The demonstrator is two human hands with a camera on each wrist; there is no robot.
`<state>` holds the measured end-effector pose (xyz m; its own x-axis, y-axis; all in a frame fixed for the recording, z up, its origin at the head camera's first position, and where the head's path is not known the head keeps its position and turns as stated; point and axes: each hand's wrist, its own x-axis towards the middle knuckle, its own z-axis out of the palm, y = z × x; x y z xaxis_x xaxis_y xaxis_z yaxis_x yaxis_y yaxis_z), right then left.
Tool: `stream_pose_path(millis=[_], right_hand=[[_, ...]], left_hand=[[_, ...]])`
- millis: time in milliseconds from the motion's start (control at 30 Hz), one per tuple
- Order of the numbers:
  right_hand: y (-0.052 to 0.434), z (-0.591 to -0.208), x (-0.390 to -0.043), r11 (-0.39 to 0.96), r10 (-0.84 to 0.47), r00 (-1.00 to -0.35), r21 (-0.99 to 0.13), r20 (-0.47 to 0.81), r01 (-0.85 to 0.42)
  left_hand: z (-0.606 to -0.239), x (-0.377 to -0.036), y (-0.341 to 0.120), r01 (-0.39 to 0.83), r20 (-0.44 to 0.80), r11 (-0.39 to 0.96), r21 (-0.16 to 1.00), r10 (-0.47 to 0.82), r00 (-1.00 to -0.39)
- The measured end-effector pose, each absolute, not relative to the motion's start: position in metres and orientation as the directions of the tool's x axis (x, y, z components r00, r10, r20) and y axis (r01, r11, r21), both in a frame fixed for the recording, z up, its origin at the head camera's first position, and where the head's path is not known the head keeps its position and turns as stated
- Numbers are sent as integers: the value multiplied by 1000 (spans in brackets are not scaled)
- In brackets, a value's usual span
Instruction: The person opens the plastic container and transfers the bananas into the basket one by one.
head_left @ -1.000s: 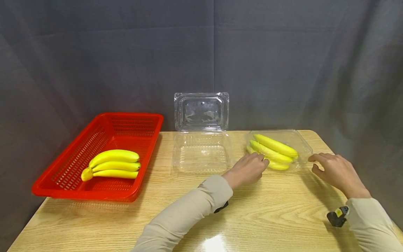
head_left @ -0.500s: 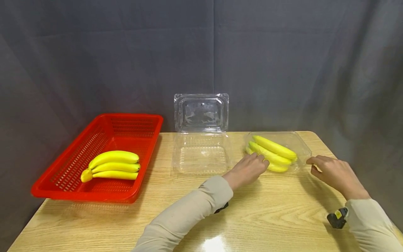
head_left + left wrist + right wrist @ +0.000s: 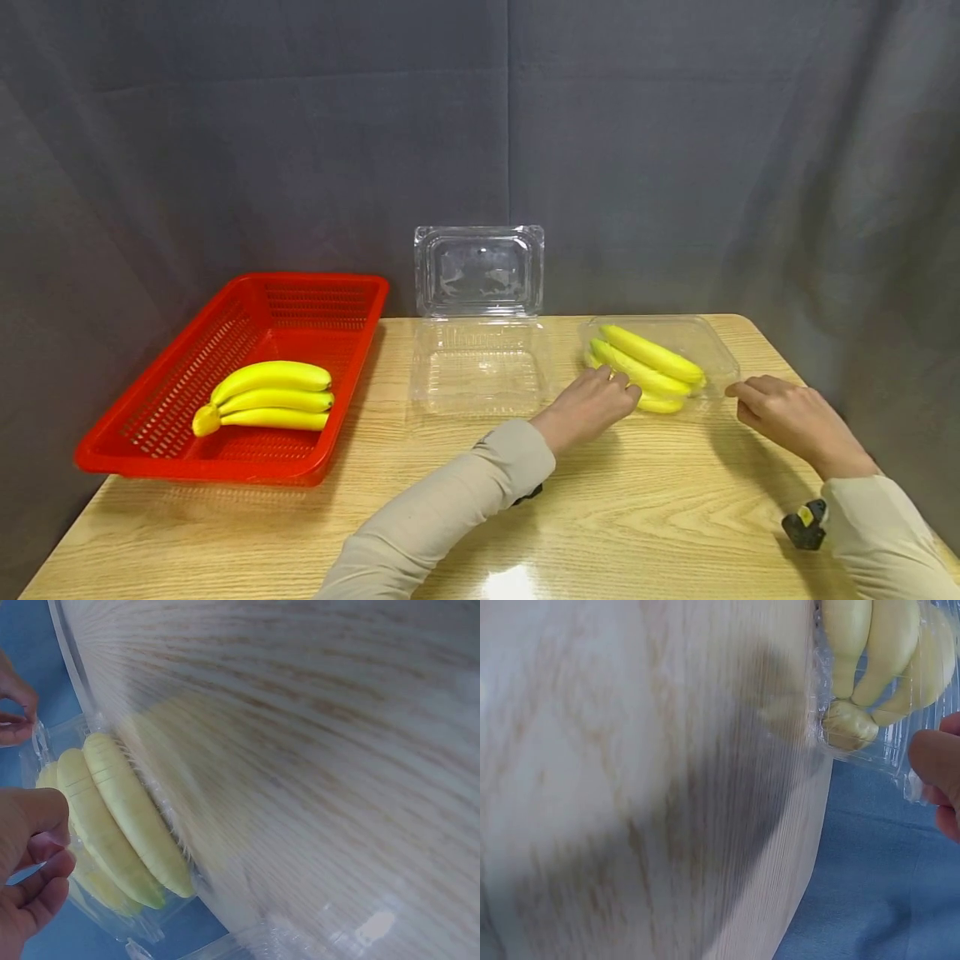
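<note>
A bunch of bananas [image 3: 651,354] lies inside a clear plastic clamshell box [image 3: 718,350] at the table's back right, its lid down over the fruit. My left hand [image 3: 588,404] is at the box's front left, thumb and fingertips pinching its rim; in the left wrist view this hand [image 3: 30,862] covers part of the bananas. At the front right corner, my right hand [image 3: 791,415] pinches the rim. The right wrist view shows that hand's thumb and fingers [image 3: 934,761] on the box's clear edge, beside the bunch's stem end.
An identical clear box [image 3: 480,375] stands open at mid-table, its lid [image 3: 480,271] upright at the back. On the left, a red plastic basket [image 3: 322,454] holds another banana bunch [image 3: 273,398]. A grey curtain [image 3: 480,108] hangs behind the wooden table [image 3: 637,517].
My right hand has moved slightly left to the box's corner, its fingers now closed on the rim. My left hand stays at the front left with little movement.
</note>
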<state>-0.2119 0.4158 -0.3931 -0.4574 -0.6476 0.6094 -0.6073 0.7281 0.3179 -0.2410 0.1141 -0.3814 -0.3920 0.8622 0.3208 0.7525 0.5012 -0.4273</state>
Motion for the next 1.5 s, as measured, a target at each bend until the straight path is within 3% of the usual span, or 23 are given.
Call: stream_pose_path(millis=[167, 600, 967, 1500], right_hand=[[414, -393, -213, 704, -672, -435, 335, 599, -626], [412, -391, -215, 677, -700, -421, 349, 577, -648], [412, -388, -219, 664, -719, -424, 364, 551, -653], [404, -387, -219, 653, -726, -408, 370, 554, -661]], left_hand=[[-382, -241, 115, 726, 341, 505, -466, 860, -379], [-377, -238, 126, 652, 341, 577, -492, 817, -465], [-383, -240, 127, 595, 383, 574, -563, 818, -428], [-384, -242, 123, 610, 412, 587, -532, 809, -418]])
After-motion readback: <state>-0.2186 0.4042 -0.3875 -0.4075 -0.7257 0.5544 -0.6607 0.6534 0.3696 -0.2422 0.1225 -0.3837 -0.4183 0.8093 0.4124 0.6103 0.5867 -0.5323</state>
